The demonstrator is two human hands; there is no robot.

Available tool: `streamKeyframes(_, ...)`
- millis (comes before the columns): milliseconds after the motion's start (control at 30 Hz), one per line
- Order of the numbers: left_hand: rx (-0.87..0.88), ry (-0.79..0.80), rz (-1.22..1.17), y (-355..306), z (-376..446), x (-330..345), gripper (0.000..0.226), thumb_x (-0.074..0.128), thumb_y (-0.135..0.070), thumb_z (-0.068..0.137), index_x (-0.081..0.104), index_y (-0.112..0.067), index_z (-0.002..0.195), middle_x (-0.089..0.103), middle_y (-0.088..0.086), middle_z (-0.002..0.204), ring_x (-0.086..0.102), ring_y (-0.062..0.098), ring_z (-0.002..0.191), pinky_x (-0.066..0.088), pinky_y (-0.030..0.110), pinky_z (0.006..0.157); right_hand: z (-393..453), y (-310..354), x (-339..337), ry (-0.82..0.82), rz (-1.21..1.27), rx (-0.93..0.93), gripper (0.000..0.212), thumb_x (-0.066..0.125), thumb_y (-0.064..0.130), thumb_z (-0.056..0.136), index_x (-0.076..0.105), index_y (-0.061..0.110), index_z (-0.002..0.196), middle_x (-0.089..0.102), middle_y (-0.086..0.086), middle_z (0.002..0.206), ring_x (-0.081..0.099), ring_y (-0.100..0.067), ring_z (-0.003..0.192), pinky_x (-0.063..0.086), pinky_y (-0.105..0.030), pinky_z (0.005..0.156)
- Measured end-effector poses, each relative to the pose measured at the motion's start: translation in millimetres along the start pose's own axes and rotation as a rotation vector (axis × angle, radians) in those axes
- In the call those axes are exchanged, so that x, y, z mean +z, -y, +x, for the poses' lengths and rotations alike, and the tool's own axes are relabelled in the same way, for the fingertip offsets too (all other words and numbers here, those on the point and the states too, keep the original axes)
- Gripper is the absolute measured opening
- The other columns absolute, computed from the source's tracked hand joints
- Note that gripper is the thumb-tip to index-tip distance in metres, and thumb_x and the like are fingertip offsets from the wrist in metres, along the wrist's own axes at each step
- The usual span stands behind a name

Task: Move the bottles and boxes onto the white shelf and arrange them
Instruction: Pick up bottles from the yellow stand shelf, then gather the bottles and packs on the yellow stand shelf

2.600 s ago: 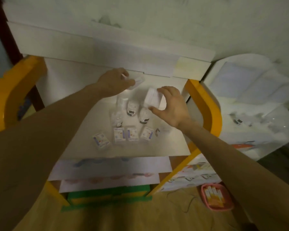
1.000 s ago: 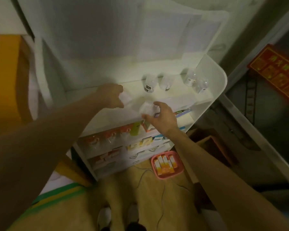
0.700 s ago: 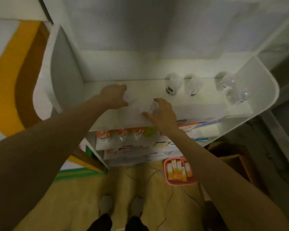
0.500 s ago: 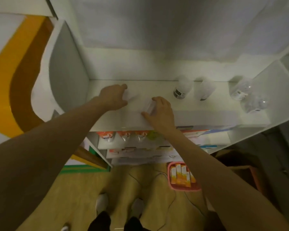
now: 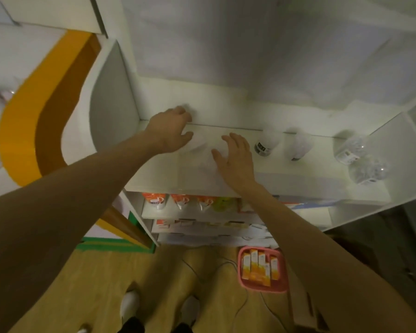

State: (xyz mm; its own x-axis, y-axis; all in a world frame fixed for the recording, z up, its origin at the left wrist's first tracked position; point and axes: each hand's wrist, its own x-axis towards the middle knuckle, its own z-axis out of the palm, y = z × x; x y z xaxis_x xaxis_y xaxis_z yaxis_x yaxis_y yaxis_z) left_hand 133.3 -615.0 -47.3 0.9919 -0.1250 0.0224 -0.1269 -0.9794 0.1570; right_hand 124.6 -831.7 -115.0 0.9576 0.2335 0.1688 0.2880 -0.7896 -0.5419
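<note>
My left hand [image 5: 171,131] reaches onto the top board of the white shelf [image 5: 310,175] near its left wall, fingers curled on a small white bottle [image 5: 198,143]. My right hand [image 5: 235,156] hovers palm down just to the right with its fingers spread; a pale, blurred bottle [image 5: 205,163] sits at its thumb side. Further right stand a white bottle with a dark label [image 5: 265,144], a second white bottle [image 5: 298,146] and two clear bottles [image 5: 348,149], [image 5: 368,170] by the right wall.
Lower shelves hold orange pouches [image 5: 155,200] and flat boxes. A pink basket of orange boxes [image 5: 262,267] and cables lie on the wooden floor. A yellow rack [image 5: 22,116] stands to the left. My feet show at the bottom.
I turned from the yellow rack to the white shelf carrying a bottle in each hand. Both hands moved onto the top board, and my right hand's fingers have spread off its bottle.
</note>
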Motion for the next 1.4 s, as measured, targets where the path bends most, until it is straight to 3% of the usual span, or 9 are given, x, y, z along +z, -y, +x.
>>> streamKeyframes(167, 0.051, -0.125, 0.017, 2.0, -3.7, -55.6, 0.046, 0.055, -0.041, 0.093, 0.057, -0.015, 0.131, 0.053, 0.008, 0.138, 0.057, 0.033, 0.114, 0.045, 0.040, 0.094, 9.8, 28.7, -32.9, -0.150, 0.035, -0.006, 0.046, 0.057, 0.036, 0.098, 0.053, 0.010, 0.135, 0.052, -0.009, 0.141, 0.040, -0.027, 0.136, 0.035, -0.042, 0.112)
streamKeyframes(267, 0.091, -0.285, 0.098, 8.2, -13.3, -92.4, 0.041, 0.051, -0.040, 0.092, 0.062, -0.014, 0.123, 0.062, 0.010, 0.123, 0.059, 0.034, 0.106, 0.040, 0.041, 0.097, 13.5, 59.6, -55.0, -0.240, 0.061, -0.008, 0.042, 0.055, 0.034, 0.099, 0.055, 0.011, 0.134, 0.054, -0.007, 0.140, 0.042, -0.024, 0.134, 0.034, -0.037, 0.112)
streamKeyframes(367, 0.070, -0.397, 0.175, 22.3, -35.0, -125.1, 0.043, 0.045, -0.044, 0.093, 0.063, -0.016, 0.119, 0.064, 0.008, 0.116, 0.059, 0.031, 0.105, 0.038, 0.043, 0.101, 17.9, 104.8, -68.0, -0.308, 0.066, -0.064, 0.039, 0.054, 0.032, 0.100, 0.056, 0.012, 0.133, 0.055, -0.005, 0.138, 0.043, -0.022, 0.132, 0.034, -0.032, 0.108)
streamKeyframes(567, -0.015, -0.454, 0.163, 100.0, -99.6, -177.7, 0.045, 0.041, -0.048, 0.095, 0.063, -0.013, 0.114, 0.061, 0.011, 0.115, 0.058, 0.033, 0.102, 0.041, 0.044, 0.094, 15.1, 226.6, -59.5, -0.378, 0.124, -0.155, 0.039, 0.057, 0.028, 0.097, 0.057, 0.011, 0.132, 0.057, -0.007, 0.134, 0.044, -0.024, 0.131, 0.036, -0.034, 0.108)
streamKeyframes(800, -0.136, -0.384, 0.193, 214.8, -178.6, -202.1, 0.053, 0.042, -0.051, 0.097, 0.059, -0.010, 0.125, 0.057, 0.015, 0.126, 0.057, 0.035, 0.108, 0.043, 0.045, 0.092, -10.5, 337.0, -25.5, -0.342, 0.176, -0.253, 0.040, 0.058, 0.029, 0.098, 0.055, 0.013, 0.135, 0.056, -0.007, 0.137, 0.043, -0.023, 0.133, 0.033, -0.033, 0.110)
streamKeyframes(933, -0.240, -0.273, 0.206, 271.7, -221.9, -201.8, 0.057, 0.044, -0.055, 0.096, 0.053, -0.009, 0.130, 0.052, 0.016, 0.131, 0.055, 0.037, 0.113, 0.042, 0.045, 0.092, -21.8, 385.7, 2.4, -0.331, 0.162, -0.286, 0.040, 0.057, 0.024, 0.096, 0.056, 0.011, 0.134, 0.058, -0.008, 0.132, 0.047, -0.027, 0.128, 0.038, -0.041, 0.109)
streamKeyframes(1133, -0.333, -0.174, 0.170, 337.7, -277.5, -192.8, 0.058, 0.047, -0.054, 0.095, 0.052, -0.010, 0.132, 0.050, 0.016, 0.134, 0.055, 0.037, 0.114, 0.044, 0.044, 0.090, -44.9, 442.3, 43.0, -0.263, 0.075, -0.360, 0.039, 0.058, 0.027, 0.096, 0.056, 0.017, 0.133, 0.057, -0.001, 0.135, 0.046, -0.019, 0.127, 0.029, -0.023, 0.108)
streamKeyframes(1233, -0.372, -0.133, 0.156, 362.6, -297.7, -189.3, 0.057, 0.049, -0.053, 0.095, 0.051, -0.011, 0.134, 0.048, 0.015, 0.136, 0.056, 0.036, 0.115, 0.045, 0.043, 0.089, -48.8, 463.0, 65.9, -0.177, 0.086, -0.380, 0.041, 0.058, 0.028, 0.096, 0.055, 0.016, 0.135, 0.056, -0.004, 0.136, 0.045, -0.023, 0.130, 0.038, -0.040, 0.111)
streamKeyframes(1400, -0.427, -0.095, 0.113, 399.0, -319.4, -181.1, 0.057, 0.054, -0.051, 0.093, 0.050, -0.013, 0.135, 0.048, 0.012, 0.137, 0.057, 0.034, 0.112, 0.050, 0.044, 0.088, -50.2, 485.4, 100.5, -0.051, 0.024, -0.373, 0.042, 0.058, 0.027, 0.097, 0.054, 0.016, 0.137, 0.054, -0.004, 0.139, 0.044, -0.022, 0.131, 0.034, -0.034, 0.110)
